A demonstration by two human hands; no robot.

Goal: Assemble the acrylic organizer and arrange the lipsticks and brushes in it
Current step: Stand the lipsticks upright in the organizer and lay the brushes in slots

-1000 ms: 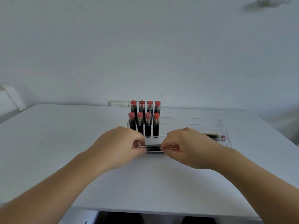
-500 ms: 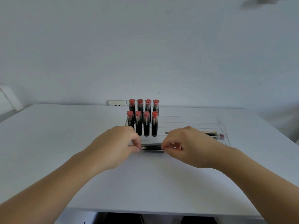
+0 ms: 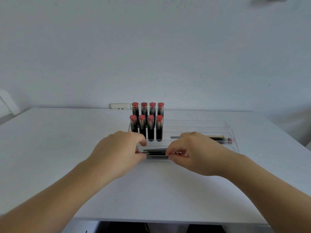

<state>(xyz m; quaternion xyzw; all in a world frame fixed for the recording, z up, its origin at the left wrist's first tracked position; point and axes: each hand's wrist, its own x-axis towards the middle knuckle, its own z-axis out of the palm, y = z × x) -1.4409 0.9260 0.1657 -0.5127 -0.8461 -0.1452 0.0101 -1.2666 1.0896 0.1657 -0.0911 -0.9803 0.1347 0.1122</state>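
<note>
A clear acrylic organizer [image 3: 225,125] sits mid-table. Several black lipsticks with red caps [image 3: 150,128] stand upright in two rows at its left end. A dark brush [image 3: 155,151] lies across the front compartment. My left hand [image 3: 117,152] pinches its left end, and my right hand [image 3: 193,153] pinches its right part, where a metal ferrule shows. Behind my right hand another brush [image 3: 217,137] and a clear-capped item with a pink end [image 3: 227,140] lie in the middle row, partly hidden.
The white table [image 3: 67,140] runs to a near edge at the bottom and meets a white wall at the back. A wall socket [image 3: 120,106] sits just behind the lipsticks.
Both hands stay pinched on the brush in the front compartment; they shifted only slightly, and the view moved a little.
</note>
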